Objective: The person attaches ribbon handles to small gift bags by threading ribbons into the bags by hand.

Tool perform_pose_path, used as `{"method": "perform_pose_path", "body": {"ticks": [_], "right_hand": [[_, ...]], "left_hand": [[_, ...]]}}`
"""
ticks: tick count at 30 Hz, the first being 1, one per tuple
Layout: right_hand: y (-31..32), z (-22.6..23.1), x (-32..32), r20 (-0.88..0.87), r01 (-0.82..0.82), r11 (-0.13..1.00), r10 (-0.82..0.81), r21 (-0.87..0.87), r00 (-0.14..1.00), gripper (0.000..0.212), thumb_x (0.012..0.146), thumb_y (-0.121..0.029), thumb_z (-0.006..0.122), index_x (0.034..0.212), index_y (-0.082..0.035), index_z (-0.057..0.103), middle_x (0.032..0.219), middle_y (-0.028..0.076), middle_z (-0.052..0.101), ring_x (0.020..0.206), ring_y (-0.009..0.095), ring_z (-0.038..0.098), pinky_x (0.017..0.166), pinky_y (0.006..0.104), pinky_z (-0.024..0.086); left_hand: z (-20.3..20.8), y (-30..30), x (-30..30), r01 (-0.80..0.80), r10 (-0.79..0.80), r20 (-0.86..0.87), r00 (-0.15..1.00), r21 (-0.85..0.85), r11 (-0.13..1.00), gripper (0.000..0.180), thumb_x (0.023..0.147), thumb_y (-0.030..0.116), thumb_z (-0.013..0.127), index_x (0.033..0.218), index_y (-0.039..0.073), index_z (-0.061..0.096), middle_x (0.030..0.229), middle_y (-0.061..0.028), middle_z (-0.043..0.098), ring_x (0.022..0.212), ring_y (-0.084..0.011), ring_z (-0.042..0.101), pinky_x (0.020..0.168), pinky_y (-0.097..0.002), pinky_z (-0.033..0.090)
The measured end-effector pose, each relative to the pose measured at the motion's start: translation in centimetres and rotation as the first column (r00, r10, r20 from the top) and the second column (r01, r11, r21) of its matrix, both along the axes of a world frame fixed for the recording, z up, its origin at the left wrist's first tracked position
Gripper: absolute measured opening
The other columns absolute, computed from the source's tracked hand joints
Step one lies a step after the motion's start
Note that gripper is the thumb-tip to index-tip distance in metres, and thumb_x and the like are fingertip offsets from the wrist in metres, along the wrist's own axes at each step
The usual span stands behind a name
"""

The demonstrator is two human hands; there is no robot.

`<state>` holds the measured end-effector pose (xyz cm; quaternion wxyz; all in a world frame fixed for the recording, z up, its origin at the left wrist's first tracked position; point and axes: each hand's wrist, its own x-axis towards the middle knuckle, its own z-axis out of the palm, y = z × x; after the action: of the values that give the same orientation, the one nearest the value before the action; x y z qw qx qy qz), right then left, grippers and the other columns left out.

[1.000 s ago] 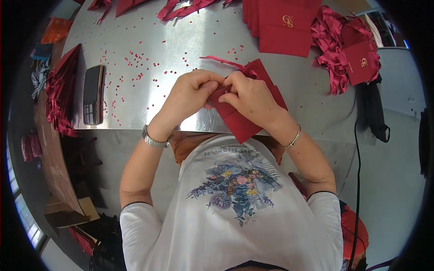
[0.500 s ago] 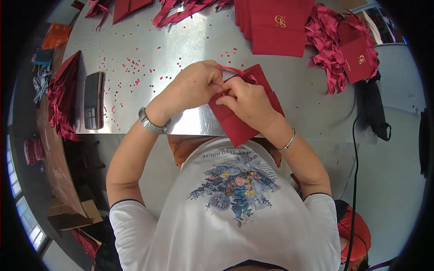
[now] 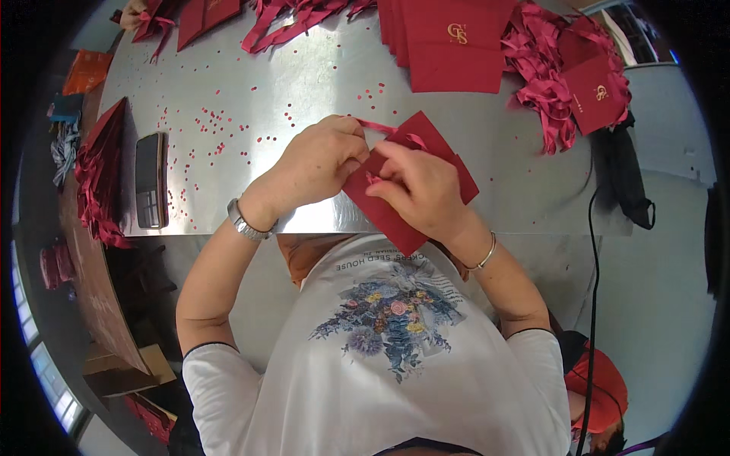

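A red paper gift bag [image 3: 411, 228] lies slanted in front of me, at the table's near edge. My left hand [image 3: 327, 156] is closed at the bag's left edge, its fingertips pressed together there. From behind its knuckles a red ribbon [image 3: 376, 126] runs across to the top of the bag. Over the bag's face is my right hand [image 3: 422, 186], thumb and forefinger apart, the forefinger slightly blurred. A small piece of ribbon [image 3: 372, 178] shows beside its thumb; the curled fingers behind are partly hidden.
Stacked red bags [image 3: 456, 53] and a ribbon-covered bag pile [image 3: 559, 83] occupy the table's far right. A phone [image 3: 150, 181] and more folded bags [image 3: 101, 171] lie at left. Red confetti dots are scattered about. Another person's hand [image 3: 134, 15] touches a bag at far left. A black cable [image 3: 595, 304] hangs at right.
My right thumb and forefinger have parted from their pinch beside my left fingertips, and the hand has shifted slightly down. A ribbon piece now shows by the thumb. Another person's hand has appeared far left.
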<state>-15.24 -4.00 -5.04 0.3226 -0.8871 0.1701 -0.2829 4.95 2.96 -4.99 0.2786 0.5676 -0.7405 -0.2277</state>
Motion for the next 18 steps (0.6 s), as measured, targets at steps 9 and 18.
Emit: {"method": "perform_pose_path", "body": {"ticks": [9, 18], "right_hand": [[0.0, -2.5, -2.8, -0.125, 0.369, 0.888, -0.413, -0.273, 0.902, 0.031, 0.086, -0.005, 0.058, 0.117, -0.001, 0.057, 0.098, 0.015, 0.062, 0.088, 0.033, 0.060, 0.077, 0.0413, 0.050], [-0.5, -2.5, -2.6, -0.119, 0.292, 0.903, -0.343, -0.315, 0.932, 0.031, 0.083, -0.005, 0.057, 0.115, -0.002, 0.056, 0.093, 0.013, 0.058, 0.083, 0.031, 0.058, 0.075, 0.0405, 0.051]], "left_hand": [[0.7, 0.3, 0.0, -0.003, 0.016, 0.231, 0.973, -0.057, 0.998, 0.010, 0.074, -0.002, 0.061, 0.083, 0.002, 0.063, 0.092, -0.0116, 0.057, 0.097, -0.0312, 0.056, 0.082, -0.0402, 0.050], [0.8, -0.5, 0.5, -0.075, 0.068, 0.225, 0.972, 0.023, 0.997, 0.011, 0.076, 0.000, 0.064, 0.085, 0.005, 0.061, 0.094, -0.0083, 0.059, 0.099, -0.0301, 0.057, 0.081, -0.0387, 0.050]]}}
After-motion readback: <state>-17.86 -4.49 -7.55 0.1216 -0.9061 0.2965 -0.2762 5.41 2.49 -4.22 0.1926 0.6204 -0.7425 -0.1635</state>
